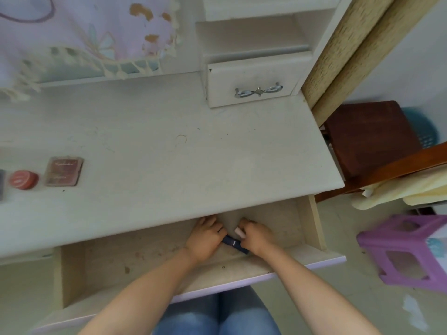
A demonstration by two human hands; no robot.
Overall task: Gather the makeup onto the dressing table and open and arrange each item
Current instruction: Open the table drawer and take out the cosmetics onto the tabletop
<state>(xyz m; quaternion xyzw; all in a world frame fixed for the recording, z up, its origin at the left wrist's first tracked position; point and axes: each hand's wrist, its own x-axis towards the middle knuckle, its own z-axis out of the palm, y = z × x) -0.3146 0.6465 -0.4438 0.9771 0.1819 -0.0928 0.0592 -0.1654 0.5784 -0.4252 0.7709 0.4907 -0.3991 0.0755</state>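
Both my hands are inside the open drawer [154, 269] under the dressing table [169, 151]. My left hand [205, 238] and my right hand [256, 235] each grip an end of a dark blue tube [233, 243] with a thin silver band. My right hand also holds a small pale pink item [240, 232] between its fingers. On the tabletop at the far left lie a square pink palette [64, 171] and a round red compact [23, 180]. A dark item [2, 182] is cut off by the left edge.
A small closed drawer with a metal handle [258, 90] stands at the back right of the table, under open shelves. A fringed cloth [84, 39] hangs at the back left. To the right are a brown wooden chair [370, 139] and a purple plastic stool [406, 250].
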